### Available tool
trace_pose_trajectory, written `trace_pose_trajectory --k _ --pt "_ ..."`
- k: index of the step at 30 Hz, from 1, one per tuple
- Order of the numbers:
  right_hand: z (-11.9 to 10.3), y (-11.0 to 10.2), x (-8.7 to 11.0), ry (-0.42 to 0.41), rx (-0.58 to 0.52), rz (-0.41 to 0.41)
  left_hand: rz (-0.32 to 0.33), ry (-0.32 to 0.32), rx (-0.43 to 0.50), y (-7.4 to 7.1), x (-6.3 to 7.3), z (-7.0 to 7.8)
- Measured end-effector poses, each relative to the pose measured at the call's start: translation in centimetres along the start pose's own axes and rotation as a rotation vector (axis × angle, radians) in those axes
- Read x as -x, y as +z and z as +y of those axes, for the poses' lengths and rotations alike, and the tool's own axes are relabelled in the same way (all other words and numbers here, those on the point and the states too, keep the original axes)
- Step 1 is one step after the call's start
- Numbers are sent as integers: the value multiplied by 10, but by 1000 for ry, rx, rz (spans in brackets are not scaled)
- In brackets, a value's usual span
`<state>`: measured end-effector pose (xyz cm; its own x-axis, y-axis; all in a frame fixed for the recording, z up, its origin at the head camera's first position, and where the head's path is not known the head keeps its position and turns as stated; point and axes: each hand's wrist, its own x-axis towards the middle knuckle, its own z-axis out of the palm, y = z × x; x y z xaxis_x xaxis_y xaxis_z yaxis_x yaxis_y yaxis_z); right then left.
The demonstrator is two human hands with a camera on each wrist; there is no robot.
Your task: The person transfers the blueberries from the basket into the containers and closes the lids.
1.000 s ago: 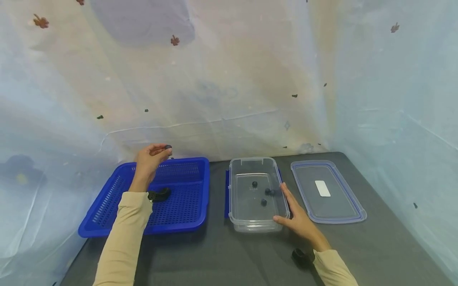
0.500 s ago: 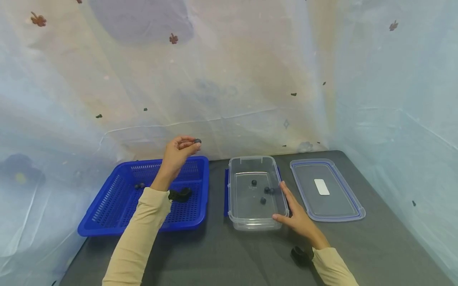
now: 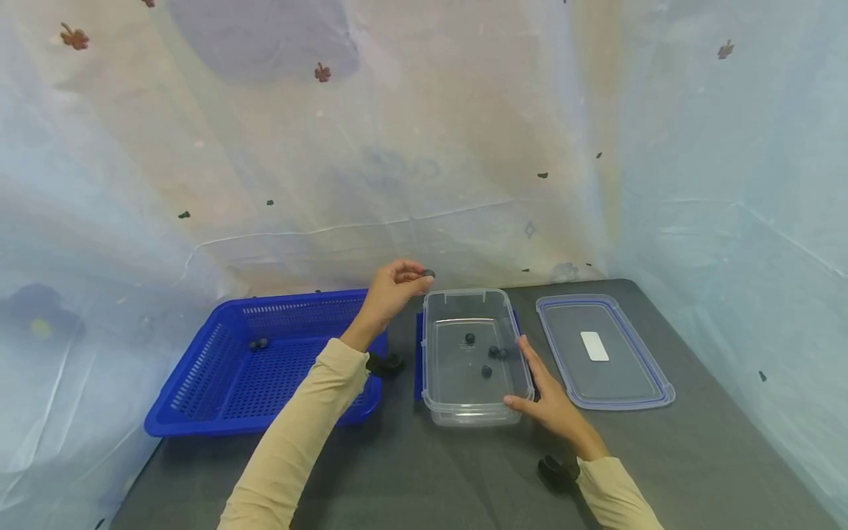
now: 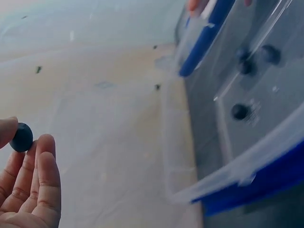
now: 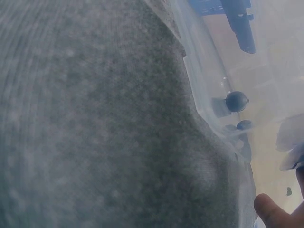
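Note:
In the head view my left hand (image 3: 395, 294) pinches a blueberry (image 3: 428, 273) between thumb and fingertips, just above the far left corner of a clear plastic box (image 3: 457, 406). The left wrist view shows the same blueberry (image 4: 21, 137) at the fingertips, with the other fingers fairly straight. Several blueberries (image 3: 486, 372) lie spread over the floor of the box. My right hand (image 3: 553, 405) rests against the box's right side, thumb and fingers spread. Two more blueberries (image 3: 263, 343) sit in the left part of a blue basket (image 3: 285, 423).
A clear lid (image 3: 566, 353) with a blue seal and white label lies flat to the right of the box. Blue side latches hang along the box. A patterned curtain (image 3: 424, 147) rises behind the grey table (image 3: 424, 478).
My left hand has carried the blueberry to the right, from above the basket to the box's far left corner. My right hand has stayed against the box.

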<state>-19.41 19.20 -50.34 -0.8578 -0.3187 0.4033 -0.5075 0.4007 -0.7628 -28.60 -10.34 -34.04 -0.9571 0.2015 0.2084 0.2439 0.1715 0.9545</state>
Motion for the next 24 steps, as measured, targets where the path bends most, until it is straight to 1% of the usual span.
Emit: trace_pose_trajectory --k 2,8,15,18,22,24 --pt "0 0 -1 2 -7 -2 -10 -11 -12 10 -2 -4" --pt "0 -1 -1 9 -13 -2 -40 -55 30 38 -9 -17" --pt "-2 0 0 16 -14 -8 -60 -96 -44 65 -14 -34" --pt "-2 0 0 22 -14 -8 -75 -114 -56 75 -16 -39" --pt "-2 0 0 23 -15 -6 -89 -158 -58 88 -19 -48" --pt "-1 0 0 21 -13 -7 -86 -182 -81 94 -21 -53"
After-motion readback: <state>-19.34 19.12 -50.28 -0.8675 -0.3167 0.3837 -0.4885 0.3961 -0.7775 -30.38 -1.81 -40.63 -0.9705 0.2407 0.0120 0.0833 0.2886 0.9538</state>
